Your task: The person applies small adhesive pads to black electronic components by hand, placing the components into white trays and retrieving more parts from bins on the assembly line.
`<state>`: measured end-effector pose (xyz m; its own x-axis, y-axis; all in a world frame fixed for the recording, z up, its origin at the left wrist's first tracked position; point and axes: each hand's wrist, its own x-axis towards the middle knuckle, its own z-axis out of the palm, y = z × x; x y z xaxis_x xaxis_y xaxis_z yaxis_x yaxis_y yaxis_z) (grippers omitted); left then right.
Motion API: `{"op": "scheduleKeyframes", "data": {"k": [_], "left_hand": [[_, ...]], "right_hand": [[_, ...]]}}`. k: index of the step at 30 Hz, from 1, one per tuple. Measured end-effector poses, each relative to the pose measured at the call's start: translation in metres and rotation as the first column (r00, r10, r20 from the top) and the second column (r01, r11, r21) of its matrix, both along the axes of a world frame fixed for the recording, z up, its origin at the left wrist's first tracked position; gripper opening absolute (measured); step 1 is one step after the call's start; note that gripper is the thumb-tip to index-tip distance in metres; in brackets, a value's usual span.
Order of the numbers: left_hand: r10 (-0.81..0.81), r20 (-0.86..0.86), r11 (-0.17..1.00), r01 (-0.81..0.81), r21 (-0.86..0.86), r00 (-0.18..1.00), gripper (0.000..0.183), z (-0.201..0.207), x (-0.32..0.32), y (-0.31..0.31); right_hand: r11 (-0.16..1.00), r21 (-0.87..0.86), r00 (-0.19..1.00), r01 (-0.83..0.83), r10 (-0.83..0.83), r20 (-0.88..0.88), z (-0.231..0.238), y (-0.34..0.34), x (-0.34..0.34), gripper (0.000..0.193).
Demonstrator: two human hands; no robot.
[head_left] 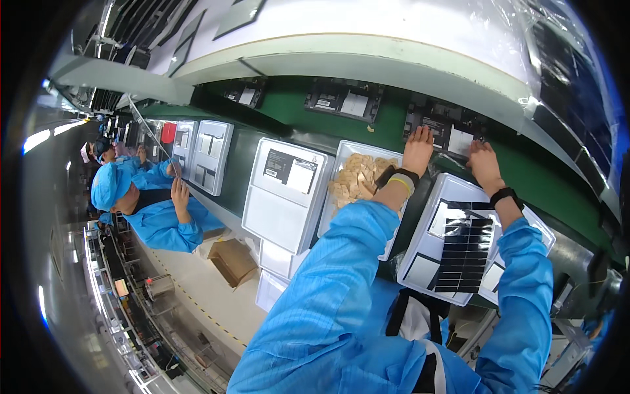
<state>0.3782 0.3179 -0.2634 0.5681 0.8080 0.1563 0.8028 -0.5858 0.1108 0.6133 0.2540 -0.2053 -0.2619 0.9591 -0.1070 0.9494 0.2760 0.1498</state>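
Head view, from left to right: far along the line a co-worker [154, 210] in a blue smock and cap sits at the same green belt [289, 105], with pale grey trays [211, 156] before them. Nearer, a white tray [282, 197] with a dark label lies at the near edge of the worktop, and just beside it a shallow tray of tan pads [357, 178].

The left hand [418, 150] lies flat, fingers spread, on the left part of a black device [446, 131] that sits on the belt; its grip is open, pressing rather than clasping. The right hand [484, 164] rests on the right part of the same device, fingers curled down at its near edge; whether they pinch anything cannot be told. Both wrists wear dark bands.

Handled well, it seems, the device would be steadied evenly with both palms so that it does not skew on the belt.

Below the forearms a grey tray [420, 269] carrying a black slatted panel [462, 246] crowds the near edge and would hinder drawing the device back.
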Motion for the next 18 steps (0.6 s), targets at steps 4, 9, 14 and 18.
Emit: {"op": "scheduleKeyframes", "data": {"k": [4,9,14,18], "left_hand": [[0.084,0.174,0.948,-0.025,-0.317,0.981,0.034,0.064,-0.006,-0.007],[0.113,0.609,0.922,0.146,-0.359,0.785,0.028,0.159,-0.097,-0.016],[0.206,0.130,0.946,-0.163,-0.279,0.970,0.050,0.136,-0.353,-0.031],[0.085,-0.077,0.971,-0.100,-0.217,0.993,0.089,0.129,-0.369,-0.035]], "right_hand": [[0.990,-0.086,0.993,0.116,-0.117,-0.003,-0.006,0.007,0.003,0.028],[0.910,-0.187,0.919,0.369,-0.387,-0.071,0.029,-0.014,0.013,0.018],[0.934,0.075,0.640,0.349,-0.179,-0.747,0.132,-0.062,-0.030,0.021],[0.861,-0.118,0.380,0.494,-0.337,-0.861,0.180,-0.172,-0.051,0.016]]}}
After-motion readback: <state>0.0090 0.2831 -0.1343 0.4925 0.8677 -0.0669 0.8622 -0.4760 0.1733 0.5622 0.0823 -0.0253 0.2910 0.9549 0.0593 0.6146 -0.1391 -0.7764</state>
